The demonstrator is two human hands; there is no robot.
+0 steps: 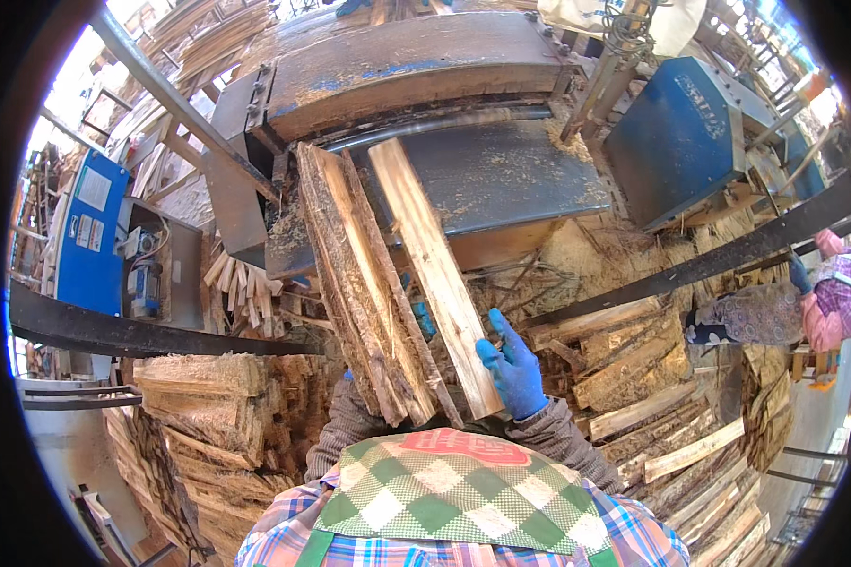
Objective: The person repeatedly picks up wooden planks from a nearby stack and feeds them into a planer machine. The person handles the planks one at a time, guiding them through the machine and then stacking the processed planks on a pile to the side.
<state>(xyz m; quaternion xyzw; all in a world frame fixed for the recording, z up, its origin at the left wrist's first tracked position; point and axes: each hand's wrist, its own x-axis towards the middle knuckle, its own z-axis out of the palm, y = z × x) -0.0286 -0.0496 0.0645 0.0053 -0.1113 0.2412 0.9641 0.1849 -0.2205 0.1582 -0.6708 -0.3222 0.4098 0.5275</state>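
From my remote station I note a machine bed directly ahead, strewn with chips, and a heavy hood closing off the space beyond it. A blue cabinet stands right, a blue panel left; dark rails flank the work position, with wood stacks on both sides and a co-worker at far right. The plank and bark-edged slabs lie before the apron, far ends over the bed; their long axes run away from the body, nearly parallel, leaning left. The right hand has its fingers spread at the plank's near right edge. The left hand is mostly hidden, apparently beneath the slabs; I cannot tell its grip.
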